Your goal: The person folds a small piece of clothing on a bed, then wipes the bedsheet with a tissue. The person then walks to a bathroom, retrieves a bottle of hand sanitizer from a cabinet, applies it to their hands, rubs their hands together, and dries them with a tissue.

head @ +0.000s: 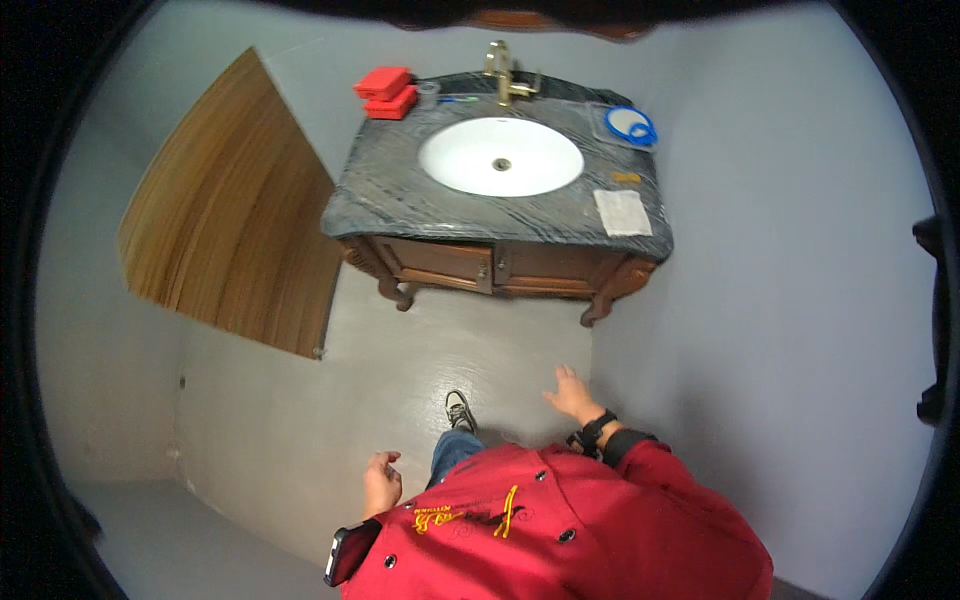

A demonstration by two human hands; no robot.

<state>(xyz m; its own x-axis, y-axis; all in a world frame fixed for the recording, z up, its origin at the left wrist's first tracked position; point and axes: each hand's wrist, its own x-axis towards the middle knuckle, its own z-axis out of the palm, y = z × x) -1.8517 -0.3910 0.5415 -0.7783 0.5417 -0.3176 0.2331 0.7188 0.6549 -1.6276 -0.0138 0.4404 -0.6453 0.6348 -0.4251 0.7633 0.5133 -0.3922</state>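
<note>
My left hand [382, 480] hangs at my side over the floor, its fingers loosely curled and nothing seen in them. Held a little forward, my right hand [572, 394] is empty, with the thumb apart from the fingers and a black strap [598, 429] around the wrist. Both hands are well short of the washbasin vanity ahead of me. Its dark veined stone countertop [390, 191] surrounds a white oval basin [465, 161] with a drain in the bottom. Behind the basin stands a gold-coloured faucet [504, 79].
Two stacked red boxes [386, 90], a clear cup [428, 94], a blue-rimmed round mirror [630, 124], a small yellow object [626, 178] and a white cloth [622, 212] lie on the countertop. Below are wooden cabinet doors [439, 262]. A wooden door [232, 217] stands left; a grey wall [772, 247] rises right.
</note>
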